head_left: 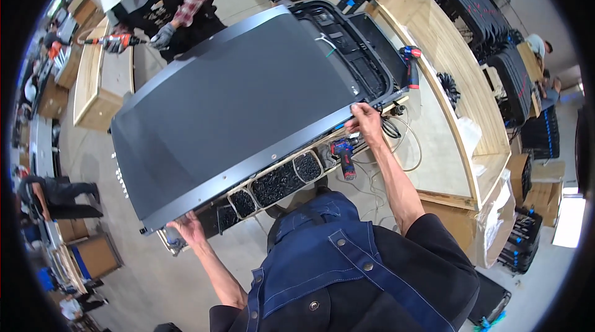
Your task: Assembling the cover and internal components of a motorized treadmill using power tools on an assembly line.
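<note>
A large dark grey panel (235,103) with lighter metallic long edges lies slanted before me, over a black frame (356,47) whose ribbed end shows at the far right. My left hand (188,229) grips the panel's near edge close to its left corner, some of its fingers hidden underneath. Farther right, my right hand (365,121) closes its thumb and fingers on the same edge, near the right corner. Just below that hand hangs a blue and black cordless drill (344,155). Bins of small black parts (273,186) sit under the near edge, between my hands.
Across the panel a person in grey gloves (162,38) holds an orange power drill (114,41). A red and black cordless driver (411,67) stands by a wooden bench (434,103) on the right. Black frames (458,10) are stacked behind it. A pale hose (416,152) loops beside my right forearm.
</note>
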Motion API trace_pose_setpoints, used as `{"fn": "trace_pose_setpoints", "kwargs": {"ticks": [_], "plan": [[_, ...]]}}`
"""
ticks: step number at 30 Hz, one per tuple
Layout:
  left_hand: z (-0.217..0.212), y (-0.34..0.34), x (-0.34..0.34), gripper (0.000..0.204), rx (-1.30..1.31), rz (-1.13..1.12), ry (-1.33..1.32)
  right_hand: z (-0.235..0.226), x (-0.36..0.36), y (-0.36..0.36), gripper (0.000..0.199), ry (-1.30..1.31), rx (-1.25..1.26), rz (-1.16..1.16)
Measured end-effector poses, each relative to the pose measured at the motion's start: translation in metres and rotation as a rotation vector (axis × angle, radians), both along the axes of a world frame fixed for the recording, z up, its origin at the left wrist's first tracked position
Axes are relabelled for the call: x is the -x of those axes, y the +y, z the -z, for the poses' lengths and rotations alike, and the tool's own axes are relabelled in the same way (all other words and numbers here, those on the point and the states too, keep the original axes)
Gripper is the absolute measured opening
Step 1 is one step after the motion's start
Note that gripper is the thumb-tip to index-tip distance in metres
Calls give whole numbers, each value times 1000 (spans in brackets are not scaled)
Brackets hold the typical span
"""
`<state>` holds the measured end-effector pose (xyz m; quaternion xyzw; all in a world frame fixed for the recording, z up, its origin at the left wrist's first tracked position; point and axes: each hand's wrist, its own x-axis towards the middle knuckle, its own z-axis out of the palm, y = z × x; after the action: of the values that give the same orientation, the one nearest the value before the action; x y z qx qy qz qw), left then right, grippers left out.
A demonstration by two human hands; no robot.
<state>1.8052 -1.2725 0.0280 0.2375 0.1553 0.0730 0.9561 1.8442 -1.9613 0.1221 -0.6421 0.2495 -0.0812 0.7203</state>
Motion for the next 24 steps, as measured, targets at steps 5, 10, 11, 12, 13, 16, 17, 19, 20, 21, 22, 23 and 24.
{"fn": "trace_pose_setpoints", "kwargs": {"ticks": [5,10,11,12,13,16,17,19,20,21,22,23,24], "plan": [[-71,-97,-44,87,-188,-280,581,-12,25,-12,42,129,399,83],[-71,-116,-74,66,-575,-312,763,-47,45,-64,40,-21,438,105],[-72,-133,-80,63,-618,-320,799,-34,47,-95,39,-23,302,210],[-76,-156,-87,60,-663,-317,838,-16,54,-132,38,-20,170,324],[-81,-114,-73,59,-603,-294,770,-2,51,-155,38,98,323,243],[-106,-228,-97,58,-578,-95,928,53,104,-244,40,470,811,202],[-104,-212,-95,53,-560,-185,925,51,106,-252,43,440,819,172],[-86,-151,-89,51,-576,-241,892,65,106,-249,44,441,917,173],[-86,-115,-79,48,-592,-283,850,76,103,-246,45,437,1019,190],[-91,-90,-69,42,-641,-284,838,94,100,-252,51,453,728,182],[-93,-88,-65,41,-703,-233,823,123,97,-265,53,498,486,222],[-102,-91,-67,41,-775,-197,811,158,94,-278,55,547,231,246],[-109,-93,-66,40,-751,-110,785,194,90,-300,54,618,107,195]]}}
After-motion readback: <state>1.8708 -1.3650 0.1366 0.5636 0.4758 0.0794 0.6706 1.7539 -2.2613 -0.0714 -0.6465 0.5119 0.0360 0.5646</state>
